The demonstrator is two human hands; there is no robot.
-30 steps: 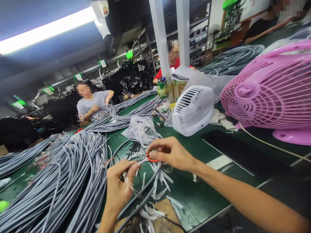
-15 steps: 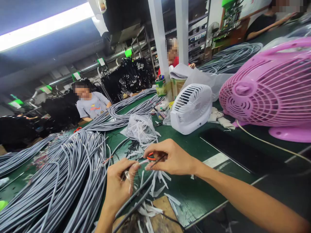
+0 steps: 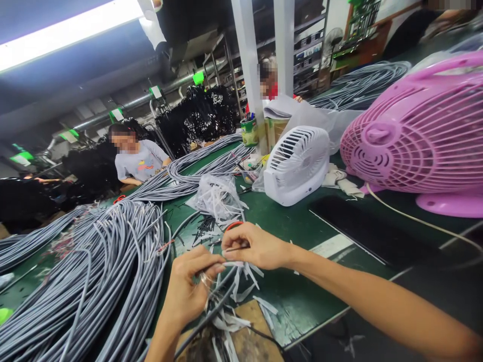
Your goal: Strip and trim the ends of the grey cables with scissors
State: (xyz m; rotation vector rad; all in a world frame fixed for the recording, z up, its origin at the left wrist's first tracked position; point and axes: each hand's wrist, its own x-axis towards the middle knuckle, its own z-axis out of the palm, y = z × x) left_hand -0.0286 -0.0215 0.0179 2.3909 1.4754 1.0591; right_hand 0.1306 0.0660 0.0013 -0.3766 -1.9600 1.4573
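Observation:
My left hand point(image 3: 190, 289) is closed around the stripped end of a grey cable point(image 3: 211, 312) that runs down toward me, with thin wires and white filler showing at its fingers. My right hand point(image 3: 252, 246) is closed on small scissors with red handles point(image 3: 233, 225), whose tip points at the cable end beside my left thumb. White paper-like strips point(image 3: 241, 281) lie on the green table point(image 3: 302, 296) under both hands.
A big heap of grey cables point(image 3: 94, 271) fills the left. A clear bag of scraps point(image 3: 217, 198), a white fan point(image 3: 296, 163) and a pink fan point(image 3: 418, 130) stand behind. Two other people sit at the far side. A cardboard piece point(image 3: 249, 342) lies near the edge.
My right hand has shifted slightly left and lower, bringing the scissors closer to the cable end. My left hand has kept its grip and tilted a little.

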